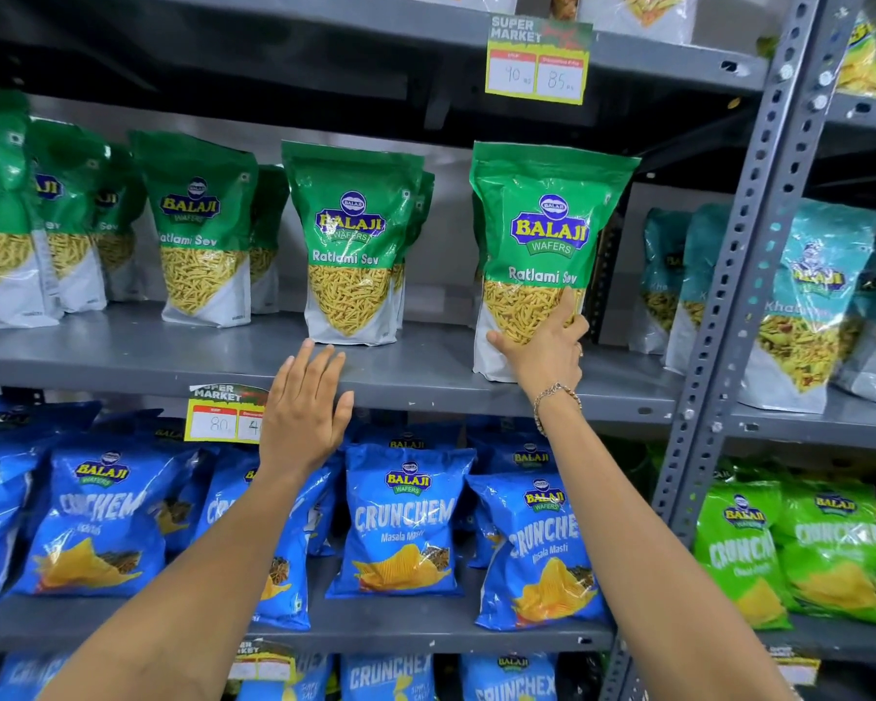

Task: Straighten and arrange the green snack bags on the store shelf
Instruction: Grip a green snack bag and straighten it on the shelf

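**Right hand grips the rightmost green bag on the grey shelf**

The right hand [547,346] holds the lower right part of a green Ratlami Sev bag [542,235], the thumb across the clear window on its front and the fingers [575,313] wrapped round its right edge. That bag stands upright at the right end of the grey metal shelf [173,356], close to the front edge, leaning a little to the left. A chain bracelet [555,397] sits on the right wrist.

The left hand [304,412] is flat and empty, fingers spread loosely and pointing up, its fingertips over the shelf's front edge just below the middle green bag [352,245]. It touches no bag. It hides part of a yellow price tag [218,414] clipped to the shelf lip.

Further left, more green bags [198,230] stand upright in short rows going back, with those at the far left [1,210] packed closer together. Gaps of bare shelf separate the middle bag from its neighbours on both sides.

Blue Crunchem bags [400,518] fill the shelf below. Right of the perforated upright post [729,275], teal bags [805,306] stand at the same level, with light green bags [790,548] beneath them.
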The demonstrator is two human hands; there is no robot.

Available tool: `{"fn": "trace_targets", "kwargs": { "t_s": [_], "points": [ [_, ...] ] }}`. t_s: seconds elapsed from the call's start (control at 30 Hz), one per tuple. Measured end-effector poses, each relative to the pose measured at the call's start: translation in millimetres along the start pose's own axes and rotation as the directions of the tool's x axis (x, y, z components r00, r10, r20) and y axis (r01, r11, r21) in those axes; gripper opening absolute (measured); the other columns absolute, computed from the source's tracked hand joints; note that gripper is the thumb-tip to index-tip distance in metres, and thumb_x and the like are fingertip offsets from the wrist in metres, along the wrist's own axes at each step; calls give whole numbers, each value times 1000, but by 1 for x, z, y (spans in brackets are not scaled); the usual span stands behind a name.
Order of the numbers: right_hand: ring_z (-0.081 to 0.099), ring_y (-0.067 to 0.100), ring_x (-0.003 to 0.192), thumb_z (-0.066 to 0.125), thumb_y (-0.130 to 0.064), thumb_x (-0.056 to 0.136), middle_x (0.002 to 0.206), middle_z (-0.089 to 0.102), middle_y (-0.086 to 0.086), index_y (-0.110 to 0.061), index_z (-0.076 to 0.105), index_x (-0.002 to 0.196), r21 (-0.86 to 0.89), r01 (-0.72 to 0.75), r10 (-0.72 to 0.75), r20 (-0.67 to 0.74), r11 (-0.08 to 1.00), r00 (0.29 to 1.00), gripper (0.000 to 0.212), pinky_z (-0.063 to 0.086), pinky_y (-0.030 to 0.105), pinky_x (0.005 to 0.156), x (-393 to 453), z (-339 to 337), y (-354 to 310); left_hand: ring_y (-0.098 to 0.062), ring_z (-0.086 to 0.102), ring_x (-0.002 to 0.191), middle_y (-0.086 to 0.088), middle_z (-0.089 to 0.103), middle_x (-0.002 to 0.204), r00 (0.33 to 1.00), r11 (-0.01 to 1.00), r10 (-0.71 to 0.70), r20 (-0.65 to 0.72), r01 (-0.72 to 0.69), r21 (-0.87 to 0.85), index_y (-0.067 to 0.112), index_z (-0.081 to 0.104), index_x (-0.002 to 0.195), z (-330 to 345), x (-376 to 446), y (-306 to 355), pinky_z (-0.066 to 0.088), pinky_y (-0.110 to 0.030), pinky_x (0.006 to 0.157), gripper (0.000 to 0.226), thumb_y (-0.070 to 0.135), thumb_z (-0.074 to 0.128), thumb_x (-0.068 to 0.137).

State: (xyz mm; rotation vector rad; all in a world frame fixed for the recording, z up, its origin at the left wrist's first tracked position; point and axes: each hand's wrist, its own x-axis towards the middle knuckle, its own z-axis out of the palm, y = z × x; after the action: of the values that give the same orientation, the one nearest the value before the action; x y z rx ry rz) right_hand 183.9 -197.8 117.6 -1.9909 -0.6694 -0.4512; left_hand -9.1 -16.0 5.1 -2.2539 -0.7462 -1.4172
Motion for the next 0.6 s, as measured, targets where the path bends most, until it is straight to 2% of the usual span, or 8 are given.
{"fn": "trace_targets", "kwargs": {
  "t_s": [0.6],
  "points": [
    [48,42,122,76,-49,74,144,28,19,-19,8,150,-4,12,-12,-24,1000,1000,106,48,52,89,-15,-13,-2,-34,36,137,-19,53,136,999,1000,-13,41,14,-17,1,49,134,-4,-1,1,21,-44,115,51,33,31,99]
  ]
}}
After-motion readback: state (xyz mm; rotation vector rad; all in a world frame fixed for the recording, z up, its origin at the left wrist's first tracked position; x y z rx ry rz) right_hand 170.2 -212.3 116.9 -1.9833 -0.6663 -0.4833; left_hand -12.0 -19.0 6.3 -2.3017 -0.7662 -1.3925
